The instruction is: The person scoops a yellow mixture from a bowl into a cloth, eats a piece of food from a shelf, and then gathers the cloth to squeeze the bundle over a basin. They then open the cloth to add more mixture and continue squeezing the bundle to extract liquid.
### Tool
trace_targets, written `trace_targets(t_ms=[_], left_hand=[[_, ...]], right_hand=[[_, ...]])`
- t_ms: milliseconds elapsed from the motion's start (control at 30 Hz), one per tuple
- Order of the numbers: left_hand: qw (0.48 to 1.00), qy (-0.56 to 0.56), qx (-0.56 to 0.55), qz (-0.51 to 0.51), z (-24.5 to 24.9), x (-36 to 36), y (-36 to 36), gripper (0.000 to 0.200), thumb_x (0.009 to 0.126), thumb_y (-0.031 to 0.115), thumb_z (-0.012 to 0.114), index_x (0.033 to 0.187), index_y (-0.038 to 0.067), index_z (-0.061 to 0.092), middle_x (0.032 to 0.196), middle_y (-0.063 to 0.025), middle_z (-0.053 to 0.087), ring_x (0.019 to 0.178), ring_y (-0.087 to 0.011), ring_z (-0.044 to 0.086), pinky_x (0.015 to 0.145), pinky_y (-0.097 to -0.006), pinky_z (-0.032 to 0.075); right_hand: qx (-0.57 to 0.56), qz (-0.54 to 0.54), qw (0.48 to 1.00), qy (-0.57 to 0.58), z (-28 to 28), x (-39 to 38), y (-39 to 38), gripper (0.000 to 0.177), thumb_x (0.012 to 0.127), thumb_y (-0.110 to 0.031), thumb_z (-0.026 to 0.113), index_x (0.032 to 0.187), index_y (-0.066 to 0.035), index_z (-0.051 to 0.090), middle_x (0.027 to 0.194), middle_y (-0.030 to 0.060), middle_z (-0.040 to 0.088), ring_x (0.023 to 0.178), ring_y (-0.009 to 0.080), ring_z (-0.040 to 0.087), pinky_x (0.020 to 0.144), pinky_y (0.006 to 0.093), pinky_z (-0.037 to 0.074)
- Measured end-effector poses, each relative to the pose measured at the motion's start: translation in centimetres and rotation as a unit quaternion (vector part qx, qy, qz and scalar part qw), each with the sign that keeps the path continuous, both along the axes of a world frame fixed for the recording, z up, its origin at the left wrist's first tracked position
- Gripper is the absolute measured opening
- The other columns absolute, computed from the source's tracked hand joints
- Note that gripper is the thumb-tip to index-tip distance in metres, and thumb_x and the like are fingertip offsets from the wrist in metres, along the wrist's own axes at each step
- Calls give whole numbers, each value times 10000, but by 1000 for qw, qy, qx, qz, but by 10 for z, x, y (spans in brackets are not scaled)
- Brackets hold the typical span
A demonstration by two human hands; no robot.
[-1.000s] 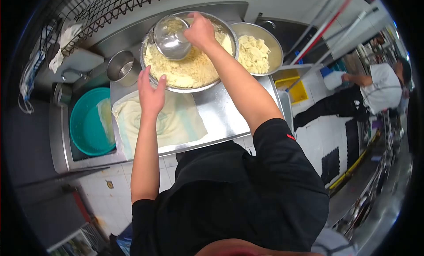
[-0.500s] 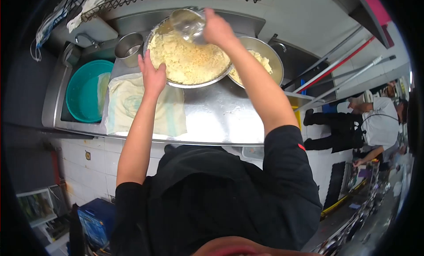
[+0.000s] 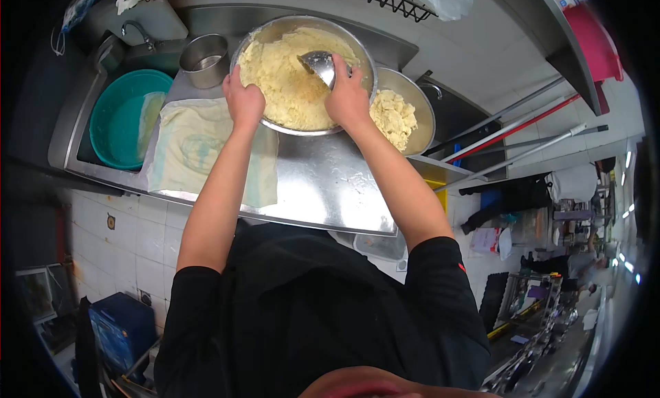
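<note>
A: Which step is in hand?

B: Scooping, it is judged. A small metal scoop (image 3: 317, 63) is pressed mouth-down into the pale mixture (image 3: 282, 78) inside the big bowl (image 3: 300, 19), at the upper middle of the frame. The scoop is clamped by the fingers of the right hand (image 3: 347, 99), which are closed over its back. The big bowl is steadied at its near left rim by the left hand (image 3: 244, 99); its fingers are held together and folded over the edge.

A: What is called for by the next move?

B: A full load would have to be dug out and lifted level, so that nothing is spilled on the counter (image 3: 330, 185). The rim should be kept pinned, since the bowl could be tipped by the push.

A: How does the mixture look?

B: It is seen as pale yellow, crumbly and moist, heaped nearly to the rim and packed unevenly. More of the same stuff is held in a second bowl (image 3: 425, 102), just to the right and touching the first.

A: And round about?

B: A damp cloth (image 3: 199, 150) is spread at the left, a pot (image 3: 204, 51) is stood above it, and a teal basin (image 3: 113, 116) is set further left.
</note>
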State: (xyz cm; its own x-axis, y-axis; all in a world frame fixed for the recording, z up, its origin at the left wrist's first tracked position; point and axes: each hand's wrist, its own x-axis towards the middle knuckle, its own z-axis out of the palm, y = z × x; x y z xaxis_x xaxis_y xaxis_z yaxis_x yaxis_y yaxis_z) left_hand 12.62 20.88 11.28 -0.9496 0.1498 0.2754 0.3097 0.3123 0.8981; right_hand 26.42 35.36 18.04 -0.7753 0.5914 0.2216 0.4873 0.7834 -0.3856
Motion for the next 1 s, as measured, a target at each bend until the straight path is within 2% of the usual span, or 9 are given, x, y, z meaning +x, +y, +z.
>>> trace_targets(t_ms=[333,500,567,600,667,733,800,933,1000], left_hand=[[998,-18,-60,24,14,13,3,561,854,194,466,1384,34,373,1463,-250,268,1314,-395,356,1054,-436,331],[995,-22,-94,38,24,25,6,571,895,263,501,1394,31,350,1457,-298,239,1268,-451,393,1038,-456,343],[994,-8,-98,39,23,24,6,578,898,273,506,1398,33,345,1460,-311,223,1276,-463,376,1041,-461,339],[994,2,-104,36,21,24,6,585,902,284,512,1403,34,340,1463,-323,206,1285,-474,359,1044,-467,335],[992,17,-122,41,20,22,8,596,905,293,513,1411,36,332,1472,-324,188,1306,-474,329,1061,-466,316],[989,32,-141,43,18,21,10,607,907,303,515,1418,37,324,1481,-325,169,1326,-473,299,1077,-466,298],[983,33,-175,42,19,22,10,645,915,341,513,1435,27,297,1496,-321,138,1374,-460,211,1126,-460,214],[967,81,-242,24,26,23,6,708,925,412,484,1449,-7,257,1497,-332,121,1401,-447,145,1149,-468,126],[926,130,-353,18,28,24,5,773,930,501,426,1449,-38,235,1484,-350,142,1409,-446,116,1150,-490,75]], right_hand=[[-178,-17,984,-23,10,-41,-22,739,806,-51,491,1473,-190,204,1316,304,381,1064,474,554,929,460,454],[-234,-37,971,-24,6,-56,-29,719,809,-60,480,1463,-184,210,1309,297,401,1066,460,557,889,457,482],[-328,-44,943,43,-9,-60,-21,696,811,-44,454,1454,-162,217,1268,287,453,1057,433,570,746,437,531],[-328,-42,943,44,-15,-61,-17,696,811,-44,454,1454,-162,217,1268,287,453,1057,433,570,746,437,531],[-439,-38,892,102,-22,-62,-9,682,812,-20,428,1450,-140,221,1210,245,514,995,379,598,587,424,527],[-459,-38,878,127,-28,-62,-8,657,814,-8,417,1436,-126,241,1173,224,535,940,350,607,544,421,511],[-481,-38,862,153,-28,-61,-7,634,816,4,407,1422,-111,262,1136,203,557,885,322,616,500,419,494],[-533,-33,827,173,-26,-58,-4,584,804,33,407,1369,-84,317,1096,188,563,762,288,609,419,399,455],[-552,-41,814,174,-28,-57,-2,580,794,46,410,1355,-77,328,1084,191,564,743,284,607,398,390,444]])
